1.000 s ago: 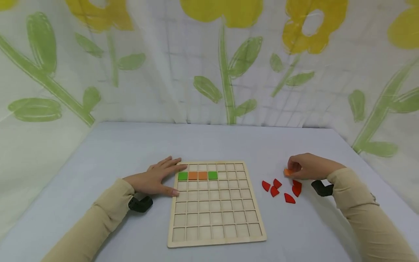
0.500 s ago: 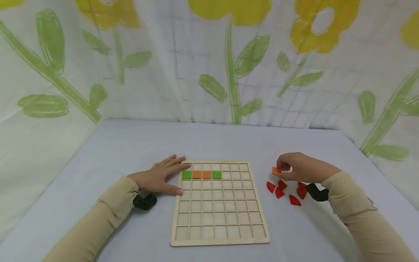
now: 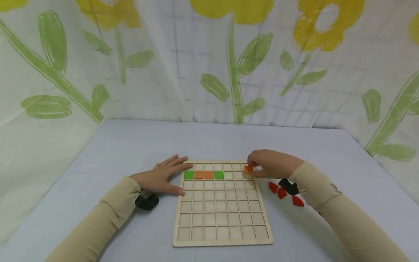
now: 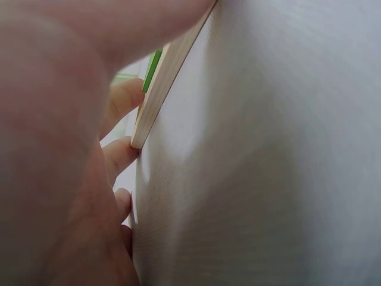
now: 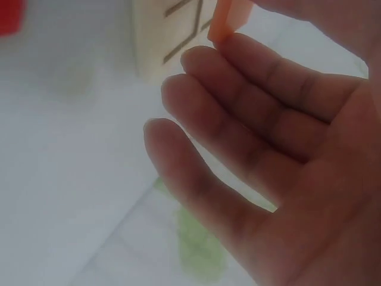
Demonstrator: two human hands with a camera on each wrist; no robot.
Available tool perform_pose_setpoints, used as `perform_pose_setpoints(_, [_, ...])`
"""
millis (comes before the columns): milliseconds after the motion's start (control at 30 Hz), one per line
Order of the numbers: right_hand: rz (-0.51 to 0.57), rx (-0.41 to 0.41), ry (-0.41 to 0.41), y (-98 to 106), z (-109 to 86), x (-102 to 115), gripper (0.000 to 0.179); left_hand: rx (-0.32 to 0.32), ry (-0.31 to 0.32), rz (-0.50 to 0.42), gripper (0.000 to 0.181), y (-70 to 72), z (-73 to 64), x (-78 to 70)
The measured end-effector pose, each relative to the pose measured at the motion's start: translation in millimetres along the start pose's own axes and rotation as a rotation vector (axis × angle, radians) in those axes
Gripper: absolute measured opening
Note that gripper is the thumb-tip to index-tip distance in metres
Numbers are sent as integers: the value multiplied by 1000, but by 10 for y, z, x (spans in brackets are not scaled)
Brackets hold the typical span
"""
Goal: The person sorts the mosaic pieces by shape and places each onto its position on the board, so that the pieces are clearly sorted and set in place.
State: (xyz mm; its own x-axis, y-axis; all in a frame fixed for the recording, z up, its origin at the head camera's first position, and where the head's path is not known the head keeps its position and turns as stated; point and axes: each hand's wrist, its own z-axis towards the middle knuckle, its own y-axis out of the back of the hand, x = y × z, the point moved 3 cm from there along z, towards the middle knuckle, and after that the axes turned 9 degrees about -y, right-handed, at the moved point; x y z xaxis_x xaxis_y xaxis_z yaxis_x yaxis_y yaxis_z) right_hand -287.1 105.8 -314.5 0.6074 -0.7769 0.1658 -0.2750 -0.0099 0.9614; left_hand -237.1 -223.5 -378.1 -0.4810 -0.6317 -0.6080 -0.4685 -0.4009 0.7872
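A pale wooden grid board (image 3: 223, 243) lies on the table in the head view. In its second row from the far side sit a green square tile (image 3: 188, 175), two orange square tiles (image 3: 203, 175) and another green square tile (image 3: 219, 175). My left hand (image 3: 160, 178) rests with spread fingers on the board's left edge, thumb and fingertips at the rim. My right hand (image 3: 273, 163) pinches an orange square tile (image 3: 248, 169) between thumb and index finger, over the board's far right corner. In the right wrist view the held tile (image 5: 229, 18) shows at the fingertips.
Several red quarter-circle pieces (image 3: 282, 193) lie on the table to the right of the board, partly hidden by the right wrist's black camera (image 3: 288, 186). Behind the table (image 3: 140, 138) hangs a white curtain (image 3: 163, 72) printed with yellow flowers.
My right hand has lifted the orange tile from the table on the right and carried it left to the board's far right corner. My left hand stays on the board's left edge.
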Motion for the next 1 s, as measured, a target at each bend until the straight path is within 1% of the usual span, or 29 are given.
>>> perform_pose_setpoints(100, [-25, 16, 31, 5, 91, 140, 12, 0, -2, 6, 87, 3, 1, -5])
perform_pose_setpoints(200, [-34, 34, 42, -15, 165, 259, 15, 1, -9, 11, 87, 4, 3, -10])
perform_pose_setpoints(367, [-59, 47, 48, -86, 265, 376, 15, -2, -18, 8, 86, 6, 0, -12])
perform_pose_setpoints(500, [-65, 52, 37, -118, 304, 416, 14, -2, -14, 12, 86, 7, -9, -8])
perform_pose_setpoints(633, [-67, 44, 39, -132, 320, 410, 13, -3, -16, 13, 86, 6, -8, -11])
perform_pose_setpoints(900, [-62, 25, 113, -159, 362, 428, 17, -2, -20, -2, 86, 18, -23, -20])
perform_pose_setpoints(1000, [-57, 22, 120, -160, 368, 447, 19, -2, -20, -5, 86, 18, -17, -20])
